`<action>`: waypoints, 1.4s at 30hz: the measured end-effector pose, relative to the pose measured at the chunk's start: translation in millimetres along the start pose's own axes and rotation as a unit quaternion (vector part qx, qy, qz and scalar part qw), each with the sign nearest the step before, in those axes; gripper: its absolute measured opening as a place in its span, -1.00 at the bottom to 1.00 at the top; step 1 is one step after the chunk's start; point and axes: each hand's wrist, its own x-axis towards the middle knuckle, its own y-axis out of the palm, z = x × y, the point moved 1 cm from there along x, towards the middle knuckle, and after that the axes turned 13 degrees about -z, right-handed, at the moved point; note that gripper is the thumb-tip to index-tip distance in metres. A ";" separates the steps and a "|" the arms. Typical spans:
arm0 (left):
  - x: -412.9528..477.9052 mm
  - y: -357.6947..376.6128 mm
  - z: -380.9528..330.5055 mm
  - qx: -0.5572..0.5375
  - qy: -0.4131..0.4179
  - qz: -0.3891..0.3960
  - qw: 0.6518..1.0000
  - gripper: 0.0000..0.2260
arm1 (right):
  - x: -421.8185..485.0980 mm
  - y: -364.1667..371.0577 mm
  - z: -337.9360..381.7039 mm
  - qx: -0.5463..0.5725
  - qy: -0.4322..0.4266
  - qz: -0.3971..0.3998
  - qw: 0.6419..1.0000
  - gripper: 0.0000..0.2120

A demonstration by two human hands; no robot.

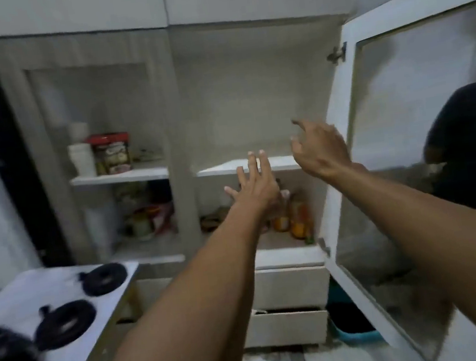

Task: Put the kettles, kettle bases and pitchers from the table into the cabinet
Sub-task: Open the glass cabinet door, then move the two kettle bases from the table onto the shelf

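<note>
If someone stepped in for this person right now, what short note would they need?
Left hand: empty, fingers spread, reaching toward the open cabinet.
Right hand: empty, fingers loosely curled, raised by the upper shelf next to the open glass door.
Things: two black kettle bases lie on the white table; a dark blurred item sits at its near left corner, too blurred to name.
Done: door open; the upper shelf shows bare.
Left: carry the table's things into the cabinet.

Red-lidded jar (112, 153) beside stacked white cups (82, 160).
</note>
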 end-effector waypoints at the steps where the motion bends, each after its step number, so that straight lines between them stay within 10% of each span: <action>1: -5.5 -15.9 35.4 0.017 -0.037 -0.010 0.999 -0.15 | -10.1 25.5 26.0 0.020 -0.018 0.029 0.999 -0.52; 10: -70.4 -103.5 292.0 0.136 -0.280 -0.070 0.948 -0.18 | -79.4 203.5 242.8 0.155 -0.166 0.215 0.950 -0.48; 20: -45.5 -26.6 503.0 0.162 -0.471 -0.037 0.867 -0.09 | -134.2 482.4 330.5 0.147 -0.230 0.382 0.883 -0.44; 31: -48.7 99.4 644.0 0.125 -0.704 -0.004 0.699 0.40 | -215.7 704.7 305.7 0.024 -0.225 0.593 0.773 0.29; 42: -34.7 118.5 654.5 0.220 -0.692 -0.126 0.676 -0.04 | -236.7 724.9 306.2 0.104 -0.178 0.486 0.849 -0.07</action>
